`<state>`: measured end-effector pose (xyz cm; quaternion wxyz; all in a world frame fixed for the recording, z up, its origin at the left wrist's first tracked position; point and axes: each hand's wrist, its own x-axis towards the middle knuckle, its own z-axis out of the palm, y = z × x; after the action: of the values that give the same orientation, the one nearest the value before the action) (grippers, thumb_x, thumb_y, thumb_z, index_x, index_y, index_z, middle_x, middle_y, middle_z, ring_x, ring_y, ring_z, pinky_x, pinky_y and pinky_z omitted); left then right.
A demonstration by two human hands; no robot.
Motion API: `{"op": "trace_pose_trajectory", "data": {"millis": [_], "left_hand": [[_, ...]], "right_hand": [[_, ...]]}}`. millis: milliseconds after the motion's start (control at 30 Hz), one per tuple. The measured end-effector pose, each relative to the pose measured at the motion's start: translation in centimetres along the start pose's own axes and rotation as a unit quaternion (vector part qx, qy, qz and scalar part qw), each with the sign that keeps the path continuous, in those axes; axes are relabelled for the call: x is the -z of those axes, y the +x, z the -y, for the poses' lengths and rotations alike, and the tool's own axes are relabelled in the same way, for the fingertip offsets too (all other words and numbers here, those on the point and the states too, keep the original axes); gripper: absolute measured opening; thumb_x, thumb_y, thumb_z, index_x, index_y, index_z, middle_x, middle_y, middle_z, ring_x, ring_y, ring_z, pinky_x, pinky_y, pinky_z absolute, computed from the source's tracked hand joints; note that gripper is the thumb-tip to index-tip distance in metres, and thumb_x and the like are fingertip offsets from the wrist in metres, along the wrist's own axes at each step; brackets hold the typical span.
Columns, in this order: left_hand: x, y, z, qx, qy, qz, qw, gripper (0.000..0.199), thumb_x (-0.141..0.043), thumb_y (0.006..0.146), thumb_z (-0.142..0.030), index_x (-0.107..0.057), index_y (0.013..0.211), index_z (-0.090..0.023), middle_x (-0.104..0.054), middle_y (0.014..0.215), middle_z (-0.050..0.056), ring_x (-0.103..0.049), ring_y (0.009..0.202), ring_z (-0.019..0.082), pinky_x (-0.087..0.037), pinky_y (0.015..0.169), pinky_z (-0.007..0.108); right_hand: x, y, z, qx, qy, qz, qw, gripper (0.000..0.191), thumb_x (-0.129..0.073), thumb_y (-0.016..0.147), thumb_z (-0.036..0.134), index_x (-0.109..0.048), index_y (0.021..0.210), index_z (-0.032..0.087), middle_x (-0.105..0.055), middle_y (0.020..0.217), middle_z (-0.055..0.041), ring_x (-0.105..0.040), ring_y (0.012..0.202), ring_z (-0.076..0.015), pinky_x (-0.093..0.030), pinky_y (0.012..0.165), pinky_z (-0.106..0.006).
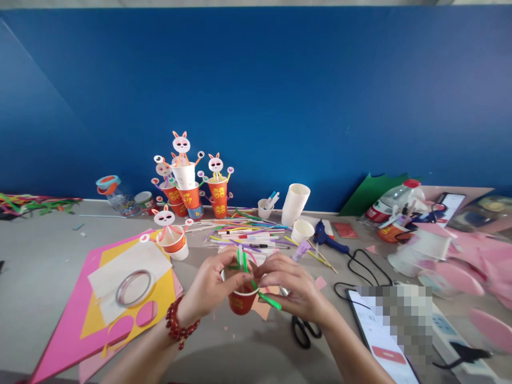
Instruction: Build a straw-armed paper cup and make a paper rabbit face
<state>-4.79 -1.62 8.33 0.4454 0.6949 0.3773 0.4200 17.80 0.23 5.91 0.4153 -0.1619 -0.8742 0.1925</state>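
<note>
Nearest in, black-handled scissors (302, 332) lie on the desk (192, 354), just below the right hand (295, 282); and there, between both hands, sits the red paper cup (239, 305), mouth up, long axis roughly upright. The left hand (218, 281) has its side: fingers closed around the rim, thumb reaching over the mouth against the green stems; whether it pinches those too, I cannot tell. Now the key line: a green pipe cleaner (271, 302) slants out across the right rim, its long axis running down toward the near right, free end under the right palm. So the right hand is the nearer one, its fingers curled nearly closed on that strip, tips right at the rim. Beyond, a blue glue gun (330, 239) rests right of the loose pipe cleaners (250, 226); farther back stand a white paper cup stack (295, 205) and rabbit-topped cups (218, 194) before the blue partition (256, 106).
</note>
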Motion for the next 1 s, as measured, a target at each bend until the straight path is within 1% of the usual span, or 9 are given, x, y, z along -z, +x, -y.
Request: {"op": "trace_pose_trajectory", "data": {"millis": [200, 400, 567, 733, 833, 900, 1000], "left_hand": [[-0.1, 0.1, -0.5, -0.002, 0.016, 0.005, 1.0, 0.011, -0.066, 0.088, -0.029, -0.067, 0.086, -0.018, -0.066, 0.086, 0.004, -0.061, 0.083, 0.019, -0.047, 0.077, 0.029], [-0.3, 0.0, -0.8, -0.004, 0.017, 0.003, 1.0, 0.011, -0.066, 0.088, -0.028, -0.069, 0.085, -0.017, -0.066, 0.086, 0.004, -0.061, 0.084, 0.019, -0.047, 0.079, 0.029], [-0.2, 0.0, -0.7, -0.008, 0.012, -0.005, 1.0, 0.011, -0.067, 0.088, -0.027, -0.069, 0.085, -0.017, -0.066, 0.087, 0.004, -0.06, 0.086, 0.019, -0.046, 0.08, 0.029], [-0.1, -0.1, 0.4, 0.006, -0.032, -0.034, 0.999, 0.01, -0.068, 0.087, -0.028, -0.069, 0.09, -0.018, -0.067, 0.089, 0.003, -0.06, 0.089, 0.019, -0.045, 0.083, 0.028], [-0.1, -0.1, 0.9, 0.026, -0.064, -0.041, 0.997, 0.013, -0.069, 0.088, -0.029, -0.07, 0.097, -0.02, -0.07, 0.094, 0.003, -0.062, 0.091, 0.019, -0.047, 0.084, 0.028], [-0.2, -0.1, 1.0, 0.034, -0.085, -0.039, 0.995, 0.015, -0.068, 0.089, -0.03, -0.07, 0.1, -0.02, -0.071, 0.097, 0.003, -0.064, 0.091, 0.019, -0.047, 0.085, 0.028], [-0.3, 0.1, 1.0, 0.04, -0.11, -0.039, 0.992, 0.016, -0.069, 0.088, -0.03, -0.07, 0.1, -0.02, -0.072, 0.098, 0.003, -0.065, 0.092, 0.018, -0.048, 0.086, 0.027]], "right_hand": [[0.3, 0.5, 0.5, -0.03, 0.032, 0.012, 0.999, 0.012, -0.069, 0.09, 0.025, -0.063, 0.1, 0.022, -0.071, 0.095, -0.0062, -0.066, 0.089, -0.0204, -0.052, 0.083, -0.038], [0.9, 1.0, 1.1, -0.045, 0.036, 0.019, 0.998, 0.012, -0.068, 0.09, 0.024, -0.063, 0.1, 0.022, -0.07, 0.097, -0.0064, -0.065, 0.09, -0.0195, -0.051, 0.083, -0.036], [0.9, 1.0, 1.2, -0.021, 0.025, 0.007, 0.999, 0.018, -0.069, 0.087, 0.015, -0.063, 0.103, 0.021, -0.071, 0.097, -0.0077, -0.065, 0.09, -0.0209, -0.051, 0.082, -0.038], [0.6, 0.6, 1.2, 0.019, -0.001, -0.034, 0.999, 0.027, -0.068, 0.085, 0.01, -0.061, 0.108, 0.022, -0.07, 0.1, -0.0088, -0.065, 0.091, -0.0221, -0.052, 0.08, -0.038], [0.2, 0.3, 1.1, 0.032, -0.032, -0.034, 0.998, 0.023, -0.066, 0.087, 0.011, -0.061, 0.106, 0.022, -0.069, 0.106, -0.0098, -0.064, 0.092, -0.0227, -0.051, 0.081, -0.039], [-0.1, 0.1, 1.0, 0.026, -0.056, -0.032, 0.998, 0.02, -0.067, 0.086, 0.011, -0.062, 0.102, 0.023, -0.069, 0.105, -0.0093, -0.063, 0.092, -0.0226, -0.051, 0.079, -0.039], [-0.6, -0.1, 1.0, 0.018, -0.071, -0.039, 0.997, 0.021, -0.068, 0.085, 0.01, -0.063, 0.1, 0.023, -0.068, 0.103, -0.0083, -0.063, 0.09, -0.0215, -0.051, 0.077, -0.036]]}}
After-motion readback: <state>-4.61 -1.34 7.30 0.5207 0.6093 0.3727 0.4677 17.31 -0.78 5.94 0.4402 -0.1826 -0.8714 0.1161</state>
